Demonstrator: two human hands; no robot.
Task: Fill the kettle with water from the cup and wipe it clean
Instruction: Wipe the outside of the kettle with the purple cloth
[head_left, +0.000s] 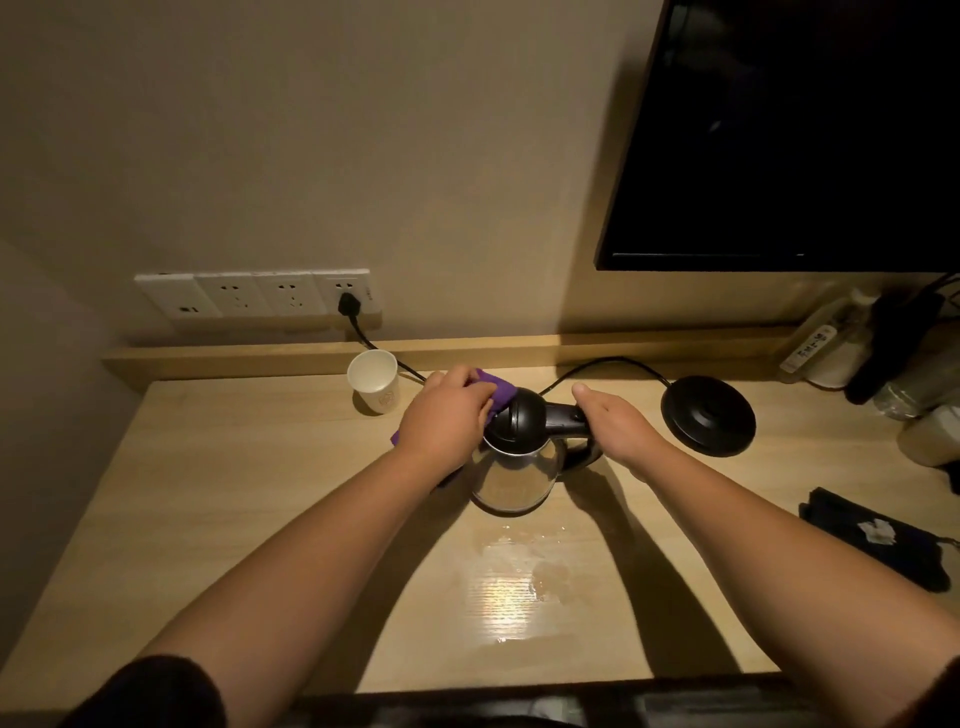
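You're gripping the cloth (493, 393) in your left hand (447, 418), right hand (615, 423) clamping the kettle (519, 467) handle mid-frame; puddle (511, 577) below risks sliding it.

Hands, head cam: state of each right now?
Left hand: closed on the purple cloth, pressed against the kettle lid.
Right hand: wrapped over the kettle's handle, steadying it.

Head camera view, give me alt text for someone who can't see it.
A left hand presses a purple cloth on a kettle lid while the right hand holds its handle. A cup, the base and spilled water are on the desk.
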